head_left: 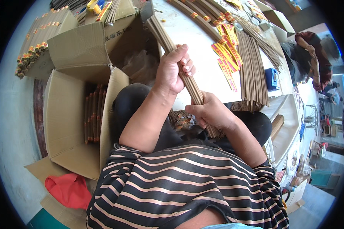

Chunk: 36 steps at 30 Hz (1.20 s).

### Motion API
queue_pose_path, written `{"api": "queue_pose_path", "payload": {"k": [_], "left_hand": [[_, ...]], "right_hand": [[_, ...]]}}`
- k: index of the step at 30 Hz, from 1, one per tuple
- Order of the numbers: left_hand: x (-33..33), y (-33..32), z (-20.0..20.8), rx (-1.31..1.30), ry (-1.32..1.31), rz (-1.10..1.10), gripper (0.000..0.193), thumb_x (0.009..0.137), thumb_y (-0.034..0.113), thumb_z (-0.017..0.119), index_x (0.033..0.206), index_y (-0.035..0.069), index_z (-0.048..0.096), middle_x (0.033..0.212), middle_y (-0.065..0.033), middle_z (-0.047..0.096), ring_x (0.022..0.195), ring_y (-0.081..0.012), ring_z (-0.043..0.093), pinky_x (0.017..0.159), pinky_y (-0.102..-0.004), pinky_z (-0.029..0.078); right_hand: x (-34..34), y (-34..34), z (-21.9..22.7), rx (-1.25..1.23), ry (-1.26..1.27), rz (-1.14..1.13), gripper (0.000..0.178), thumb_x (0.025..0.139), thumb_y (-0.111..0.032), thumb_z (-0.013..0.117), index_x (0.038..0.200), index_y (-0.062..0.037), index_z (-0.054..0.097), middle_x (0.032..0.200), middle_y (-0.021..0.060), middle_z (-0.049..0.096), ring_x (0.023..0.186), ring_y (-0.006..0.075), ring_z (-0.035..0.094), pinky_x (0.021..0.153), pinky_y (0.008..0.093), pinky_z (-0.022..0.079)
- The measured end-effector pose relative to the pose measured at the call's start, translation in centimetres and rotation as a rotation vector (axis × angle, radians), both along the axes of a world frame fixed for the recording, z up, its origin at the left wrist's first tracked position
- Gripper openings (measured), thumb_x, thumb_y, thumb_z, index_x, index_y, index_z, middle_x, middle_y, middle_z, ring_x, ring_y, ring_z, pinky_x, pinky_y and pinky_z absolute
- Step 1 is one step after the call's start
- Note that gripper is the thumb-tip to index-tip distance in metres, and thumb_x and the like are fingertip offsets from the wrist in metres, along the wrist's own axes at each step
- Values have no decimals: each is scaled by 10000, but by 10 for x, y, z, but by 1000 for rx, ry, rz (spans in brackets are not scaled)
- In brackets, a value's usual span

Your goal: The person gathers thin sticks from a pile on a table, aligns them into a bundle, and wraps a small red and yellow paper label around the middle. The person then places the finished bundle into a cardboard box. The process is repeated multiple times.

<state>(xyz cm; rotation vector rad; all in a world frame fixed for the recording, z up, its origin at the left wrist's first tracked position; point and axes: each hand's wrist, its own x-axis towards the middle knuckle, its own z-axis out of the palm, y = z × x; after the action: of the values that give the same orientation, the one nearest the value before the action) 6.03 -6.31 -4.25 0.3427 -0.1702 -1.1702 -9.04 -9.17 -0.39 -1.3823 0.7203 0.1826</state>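
Slanting through the clenched left hand [172, 70] and right hand [213, 111] is a stick bundle [191, 87].

Stick bundle [192, 87]: thin, brown, packed parallel (partly hidden)
Tilt: top leaning left
Place: within left hand [172, 71] and right hand [214, 111]

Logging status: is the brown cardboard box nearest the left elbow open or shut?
The box is open: brown stick bundles show through its uncovered mouth.
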Motion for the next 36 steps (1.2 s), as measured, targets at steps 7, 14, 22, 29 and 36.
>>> {"api": "queue_pose_path", "payload": {"k": [7, 14, 22, 29, 36], "left_hand": [[-14, 2, -6, 22, 3, -133, 356, 886, 266, 586, 593, 140, 428, 515, 41, 395, 438, -70, 385, 434, -220, 336], [28, 4, -10, 80, 75, 105, 381, 863, 268, 621, 580, 145, 397, 505, 35, 388, 428, -86, 381, 426, -252, 322], [10, -8, -14, 119, 63, 3, 345, 852, 345, 624, 632, 150, 442, 512, 39, 396, 421, -82, 379, 407, -237, 326], [4, -13, -15, 120, 73, -42, 334, 825, 379, 644, 662, 140, 475, 503, 37, 424, 405, -75, 385, 391, -218, 324], [5, -10, -16, 142, 117, -45, 337, 794, 384, 675, 692, 139, 467, 533, 25, 422, 437, -95, 404, 415, -229, 341]], "right_hand": [[-2, -5, 1, -35, 13, -10, 174, 780, -107, 600, 687, -27, 477, 493, 24, 477, 381, 110, 458, 367, 255, 394], [-62, -33, 20, -57, 107, 164, 265, 835, -227, 662, 891, 10, 556, 627, 23, 546, 524, 83, 542, 472, 216, 453], [-123, -152, -36, -1142, 438, -385, 281, 779, -263, 639, 871, 3, 644, 816, 190, 646, 774, 329, 625, 715, 399, 475], [-143, -190, -77, -1346, 458, -211, 242, 745, -229, 630, 745, 13, 648, 681, 192, 618, 673, 323, 623, 648, 395, 478], [-126, -163, -47, -1458, 479, -354, 208, 771, -198, 580, 791, 6, 608, 702, 181, 613, 677, 275, 613, 657, 363, 476]]}}
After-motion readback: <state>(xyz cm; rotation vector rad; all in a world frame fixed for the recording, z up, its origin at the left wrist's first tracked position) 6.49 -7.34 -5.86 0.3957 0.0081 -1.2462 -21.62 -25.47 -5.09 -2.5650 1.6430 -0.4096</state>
